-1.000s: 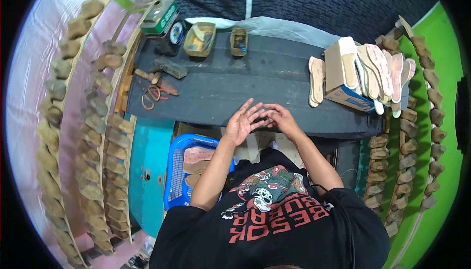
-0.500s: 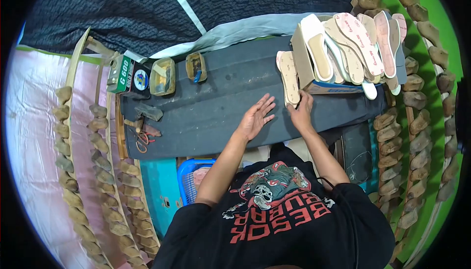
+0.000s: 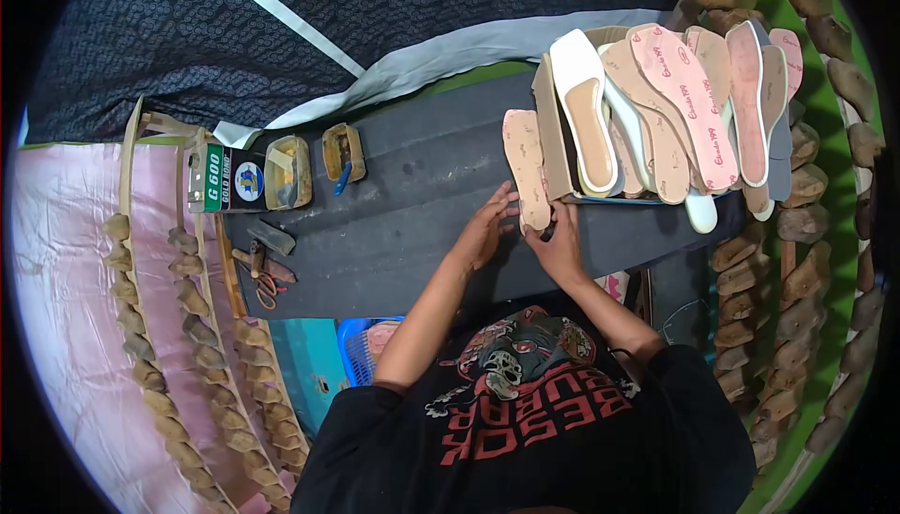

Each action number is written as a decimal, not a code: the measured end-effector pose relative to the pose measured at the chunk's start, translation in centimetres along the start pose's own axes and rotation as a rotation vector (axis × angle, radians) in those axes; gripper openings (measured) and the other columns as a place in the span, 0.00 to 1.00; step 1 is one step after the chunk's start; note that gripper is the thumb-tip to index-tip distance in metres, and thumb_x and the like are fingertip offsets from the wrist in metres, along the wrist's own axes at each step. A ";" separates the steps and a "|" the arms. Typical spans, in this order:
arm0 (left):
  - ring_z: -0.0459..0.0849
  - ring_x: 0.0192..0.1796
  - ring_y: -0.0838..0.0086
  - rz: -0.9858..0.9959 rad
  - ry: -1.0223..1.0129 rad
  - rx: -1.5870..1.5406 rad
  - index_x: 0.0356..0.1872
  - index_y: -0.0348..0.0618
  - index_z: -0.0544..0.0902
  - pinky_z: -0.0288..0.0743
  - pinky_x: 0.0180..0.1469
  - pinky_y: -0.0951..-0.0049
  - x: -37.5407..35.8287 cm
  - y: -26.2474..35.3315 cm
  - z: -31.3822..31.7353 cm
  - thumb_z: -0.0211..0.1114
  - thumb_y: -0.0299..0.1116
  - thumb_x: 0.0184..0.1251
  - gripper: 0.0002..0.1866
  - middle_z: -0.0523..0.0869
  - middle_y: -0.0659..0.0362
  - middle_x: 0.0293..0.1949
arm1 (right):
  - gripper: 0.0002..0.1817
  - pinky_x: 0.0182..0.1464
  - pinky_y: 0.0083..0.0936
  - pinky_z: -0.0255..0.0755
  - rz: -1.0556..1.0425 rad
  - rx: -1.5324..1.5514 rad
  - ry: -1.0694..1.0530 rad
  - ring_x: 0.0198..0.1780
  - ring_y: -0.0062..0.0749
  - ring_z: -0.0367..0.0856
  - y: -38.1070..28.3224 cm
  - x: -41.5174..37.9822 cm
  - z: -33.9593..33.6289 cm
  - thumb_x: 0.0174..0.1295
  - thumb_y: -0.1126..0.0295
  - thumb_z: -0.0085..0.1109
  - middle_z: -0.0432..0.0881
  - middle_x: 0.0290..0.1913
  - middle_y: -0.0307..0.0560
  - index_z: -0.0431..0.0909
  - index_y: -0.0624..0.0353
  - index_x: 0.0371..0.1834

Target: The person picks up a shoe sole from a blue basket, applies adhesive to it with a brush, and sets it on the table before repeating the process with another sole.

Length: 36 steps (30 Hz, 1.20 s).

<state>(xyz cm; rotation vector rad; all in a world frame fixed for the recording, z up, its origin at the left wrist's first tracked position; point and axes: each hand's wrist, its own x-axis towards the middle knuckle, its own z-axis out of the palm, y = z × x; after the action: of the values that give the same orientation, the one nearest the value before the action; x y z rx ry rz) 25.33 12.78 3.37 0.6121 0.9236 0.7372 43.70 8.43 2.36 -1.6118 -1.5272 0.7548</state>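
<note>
A pale pink-beige shoe insole [image 3: 528, 162] with small printed marks stands lengthwise beside the cardboard box. My right hand [image 3: 559, 249] grips its lower end, thumb on the near side and fingers along the right edge. A small dark spot shows by those fingers; what it is I cannot make out. My left hand [image 3: 483, 230] lies at the insole's left edge, fingers stretched and apart, their tips close to it or touching. Right of the insole, the cardboard box [image 3: 551, 125] is piled with several insoles, among them a white one [image 3: 577, 68] and a pink printed one [image 3: 684, 101].
On the dark worktable [image 3: 403, 233] at the left stand a G 600 Gold Bond can [image 3: 225, 179] and two glue-stained tubs [image 3: 288, 172] [image 3: 343, 150]. Orange-handled scissors [image 3: 269, 291] and a hammer [image 3: 255, 258] lie nearby. Racks of shoe lasts [image 3: 792, 303] flank both sides; a blue basket [image 3: 356, 350] sits below.
My left hand has come to the insole's left edge. My right hand still holds its lower end. The view has shifted, so the insole and box appear a little lower.
</note>
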 end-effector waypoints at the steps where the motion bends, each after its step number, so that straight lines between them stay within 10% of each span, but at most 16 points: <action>1: 0.72 0.65 0.76 0.008 -0.010 -0.007 0.85 0.48 0.54 0.63 0.65 0.65 0.1 -0.1 0.0 0.57 0.54 0.75 0.43 0.74 0.66 0.71 | 0.35 0.56 0.41 0.76 0.015 0.025 -0.017 0.54 0.50 0.78 -0.7 0.0 -0.4 0.52 0.73 0.77 0.73 0.56 0.58 0.71 0.66 0.63; 6: 0.77 0.62 0.76 0.021 -0.039 -0.156 0.81 0.47 0.62 0.66 0.62 0.67 0.2 0.0 -0.7 0.51 0.57 0.79 0.37 0.79 0.64 0.67 | 0.35 0.37 0.25 0.69 -0.035 0.085 -0.018 0.36 0.28 0.71 -2.2 -1.1 -0.8 0.50 0.74 0.78 0.72 0.41 0.42 0.78 0.60 0.65; 12: 0.86 0.61 0.63 -0.013 -0.113 -0.261 0.74 0.44 0.69 0.79 0.66 0.56 -0.4 1.5 -1.8 0.35 0.56 0.87 0.32 0.84 0.52 0.63 | 0.35 0.39 0.27 0.72 -0.031 0.089 -0.042 0.38 0.30 0.73 -5.8 -2.6 1.3 0.49 0.72 0.79 0.74 0.42 0.44 0.77 0.61 0.64; 26: 0.88 0.45 0.67 0.016 0.051 -0.417 0.61 0.43 0.79 0.86 0.49 0.63 -3.4 2.6 -10.1 0.37 0.61 0.86 0.33 0.86 0.56 0.43 | 0.22 0.37 0.22 0.71 -0.003 0.283 -0.077 0.35 0.23 0.71 -9.7 0.5 10.0 0.64 0.78 0.67 0.73 0.44 0.42 0.77 0.61 0.61; 33: 0.86 0.59 0.68 0.103 0.135 -0.753 0.67 0.46 0.78 0.80 0.64 0.66 -7.0 2.9 -11.8 0.38 0.49 0.87 0.26 0.87 0.60 0.56 | 0.13 0.36 0.25 0.72 -0.090 0.261 -0.409 0.31 0.25 0.73 -13.9 4.5 13.6 0.62 0.79 0.65 0.75 0.40 0.43 0.81 0.62 0.51; 36: 0.89 0.49 0.68 0.206 0.035 -0.733 0.64 0.46 0.80 0.87 0.50 0.63 -7.7 1.0 -14.5 0.40 0.52 0.87 0.26 0.89 0.58 0.51 | 0.17 0.36 0.24 0.75 -0.044 0.401 -0.327 0.32 0.22 0.74 -12.7 4.8 16.7 0.62 0.81 0.64 0.74 0.40 0.41 0.78 0.61 0.54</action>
<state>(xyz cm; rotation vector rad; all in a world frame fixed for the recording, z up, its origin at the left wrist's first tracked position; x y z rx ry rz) 9.38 9.66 0.98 0.0418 0.5607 1.1943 23.42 15.15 4.83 -1.1943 -1.5056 1.2586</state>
